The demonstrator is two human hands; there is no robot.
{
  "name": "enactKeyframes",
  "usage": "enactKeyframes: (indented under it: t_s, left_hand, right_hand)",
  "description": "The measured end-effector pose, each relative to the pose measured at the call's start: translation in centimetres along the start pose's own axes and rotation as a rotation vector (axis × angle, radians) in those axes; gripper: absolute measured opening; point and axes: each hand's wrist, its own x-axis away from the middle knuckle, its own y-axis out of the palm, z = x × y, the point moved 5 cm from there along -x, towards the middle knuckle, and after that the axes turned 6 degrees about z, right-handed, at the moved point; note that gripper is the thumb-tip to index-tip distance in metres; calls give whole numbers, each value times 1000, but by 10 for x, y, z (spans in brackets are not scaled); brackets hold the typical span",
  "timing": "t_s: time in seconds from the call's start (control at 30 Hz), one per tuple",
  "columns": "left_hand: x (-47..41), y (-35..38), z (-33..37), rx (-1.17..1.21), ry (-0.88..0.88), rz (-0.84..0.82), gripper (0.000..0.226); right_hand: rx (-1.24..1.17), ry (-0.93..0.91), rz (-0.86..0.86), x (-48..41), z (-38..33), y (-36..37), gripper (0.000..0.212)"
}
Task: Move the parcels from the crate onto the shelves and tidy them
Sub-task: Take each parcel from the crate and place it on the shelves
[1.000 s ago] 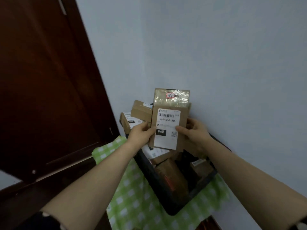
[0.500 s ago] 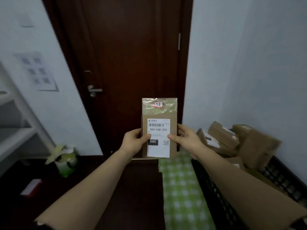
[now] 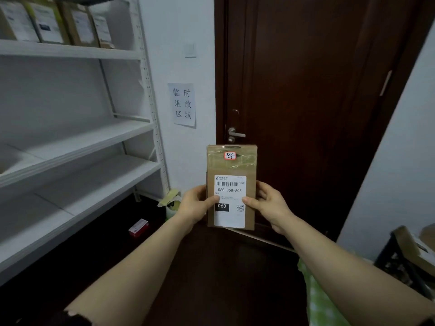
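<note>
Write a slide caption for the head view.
Labelled parcel held upright by left hand and right hand before a dark door, white shelves alongside.

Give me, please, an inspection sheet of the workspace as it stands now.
Surface: white shelves on the left; the top board carries a row of upright boxes.
Job's things: labelled parcel held upright; crate at the right edge with more parcels.
Clutter: small red box and green object on the floor by the shelves.
Grips: left hand and right hand each hold a side of the parcel, thumbs on its label.
Cables: nothing seen.
Surroundings: dark door, paper sign, checked cloth.
</note>
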Motion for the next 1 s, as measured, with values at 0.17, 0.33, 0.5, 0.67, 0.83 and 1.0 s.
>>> enactKeyframes:
  t_s: [0.17,0.33,0.5,0.67,0.83,1.0]
  left_hand:
    - [3,-30,-5,-12,4,67,40]
    - [5,-47,-9,-21,-3,99,38]
    - [5,-61,-10,-23,16,130,35]
    - [3,-78,-12,-12,15,178,37]
    - [2,-96,-16,-6,9,213,35]
    - [4,-113,-14,4,-5,238,30]
  right_hand:
    - [3,-14,-57,-4,-4,31,69]
    - [-2,-23,-89,-6,-5,52,68]
    - [-6,-28,-119,-10,-9,66,68]
    - [-15,-47,-156,-11,-17,83,62]
    - [-11,-65,-190,-11,-24,101,59]
    - [-4,-86,-223,-11,-33,119,60]
